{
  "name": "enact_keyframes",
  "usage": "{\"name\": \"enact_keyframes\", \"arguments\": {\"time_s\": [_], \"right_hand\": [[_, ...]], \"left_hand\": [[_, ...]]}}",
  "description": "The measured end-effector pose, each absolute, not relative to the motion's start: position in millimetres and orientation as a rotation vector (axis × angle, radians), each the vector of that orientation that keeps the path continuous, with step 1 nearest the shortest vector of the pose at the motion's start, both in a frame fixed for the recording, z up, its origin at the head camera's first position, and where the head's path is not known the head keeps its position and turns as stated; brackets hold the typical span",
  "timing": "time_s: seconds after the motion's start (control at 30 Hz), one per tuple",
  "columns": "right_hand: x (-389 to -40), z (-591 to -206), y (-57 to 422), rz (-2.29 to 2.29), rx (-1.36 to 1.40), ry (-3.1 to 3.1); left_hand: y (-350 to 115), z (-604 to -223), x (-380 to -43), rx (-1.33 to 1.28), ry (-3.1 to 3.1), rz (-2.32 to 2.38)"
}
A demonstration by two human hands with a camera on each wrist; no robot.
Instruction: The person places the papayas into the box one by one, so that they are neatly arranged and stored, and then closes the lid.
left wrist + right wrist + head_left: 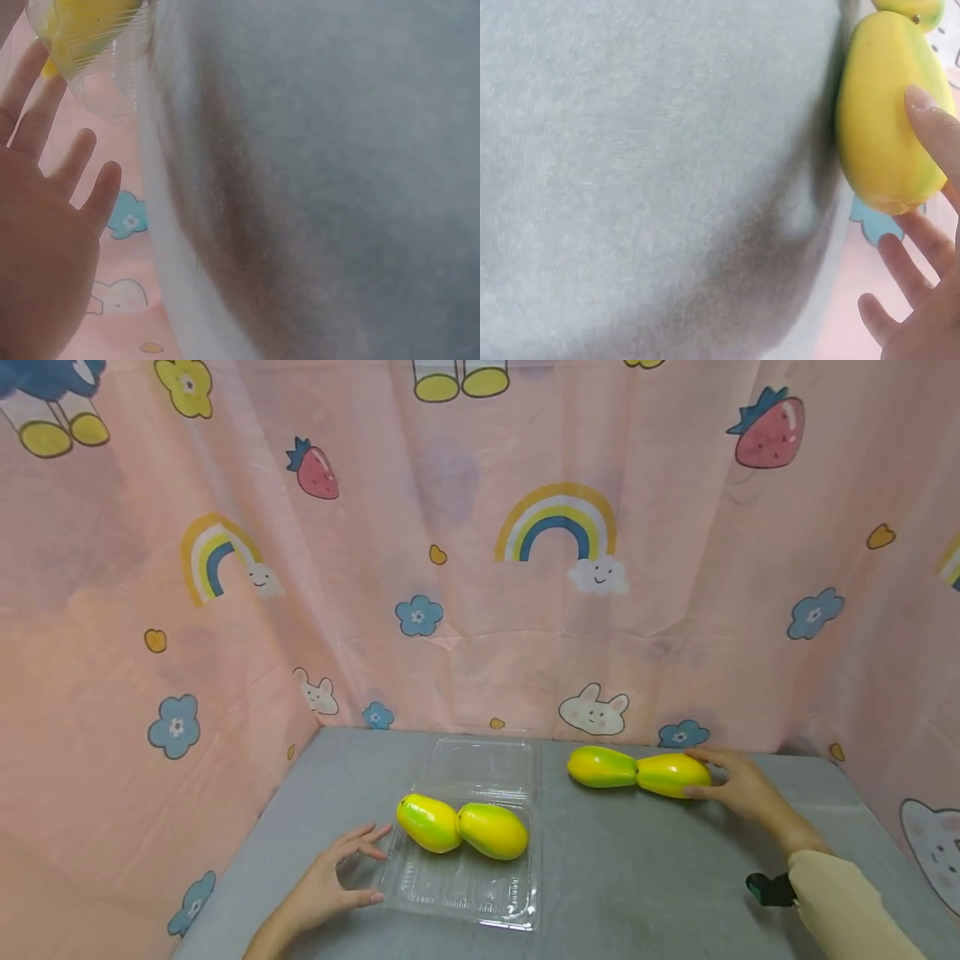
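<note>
Two yellow-green papayas lie end to end at the back right; my right hand (738, 785) holds the outer end of the right papaya (670, 775) between thumb and fingers. In the right wrist view the thumb (930, 124) lies across this papaya's side. The left papaya of that pair (602, 767) touches its narrow end. Two more papayas, one left (429, 823) and one right (492, 832), lie in a clear plastic clamshell box (465, 914). My left hand (330, 877) is at the box's left edge, fingers spread and holding nothing.
The box's clear lid (480, 764) lies folded back behind its base. Under everything is a grey tabletop (622, 868). A pink patterned curtain (465, 677) hangs along the back and both sides. A dark strap-like object (771, 889) sits at my right wrist.
</note>
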State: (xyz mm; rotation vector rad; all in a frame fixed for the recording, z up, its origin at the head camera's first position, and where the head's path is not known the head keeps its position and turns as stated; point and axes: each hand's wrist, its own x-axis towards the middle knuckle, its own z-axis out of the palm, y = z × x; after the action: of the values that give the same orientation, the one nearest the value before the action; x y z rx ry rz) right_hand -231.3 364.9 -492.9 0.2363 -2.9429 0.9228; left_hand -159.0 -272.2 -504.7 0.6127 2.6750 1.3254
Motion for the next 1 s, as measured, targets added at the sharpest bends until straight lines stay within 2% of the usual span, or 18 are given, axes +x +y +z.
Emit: {"name": "enact_keyframes", "arguments": {"time_s": [1.0], "right_hand": [[-221,-490,369,0.862,0.204,-2.930]], "left_hand": [[-271,-503,-159,0.620,2.666,1.342]]}}
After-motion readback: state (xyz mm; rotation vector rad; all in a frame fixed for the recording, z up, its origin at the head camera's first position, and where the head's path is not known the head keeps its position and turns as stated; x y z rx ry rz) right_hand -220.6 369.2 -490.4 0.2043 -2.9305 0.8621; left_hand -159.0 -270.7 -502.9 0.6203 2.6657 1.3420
